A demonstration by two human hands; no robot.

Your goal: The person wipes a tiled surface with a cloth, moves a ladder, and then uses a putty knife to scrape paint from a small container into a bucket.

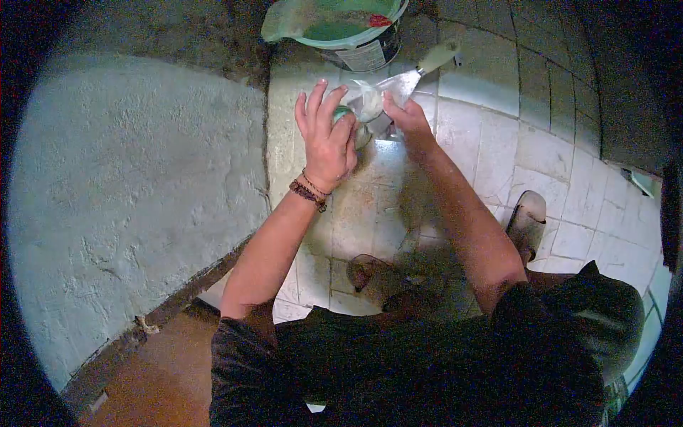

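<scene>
My right hand [413,122] is closed at the blade of a putty knife [403,87], whose pale handle points away to the upper right. White paste [370,104] clings between the blade and my left hand. My left hand [327,142] has several fingers stretched out, while its thumb and forefinger close around a thing with a green part [342,112]; its kind is mostly hidden. Below the paste, a flat shiny edge [388,132] shows between both hands. A bucket [363,55] stands just beyond them, with pale green residue on its rim and inside.
A rough, plastered wall surface [135,171] takes up the left side. Stained white tiles [477,142] cover the floor. One of my feet in a sandal [528,217] is at the right. A brown surface [163,363] lies at lower left.
</scene>
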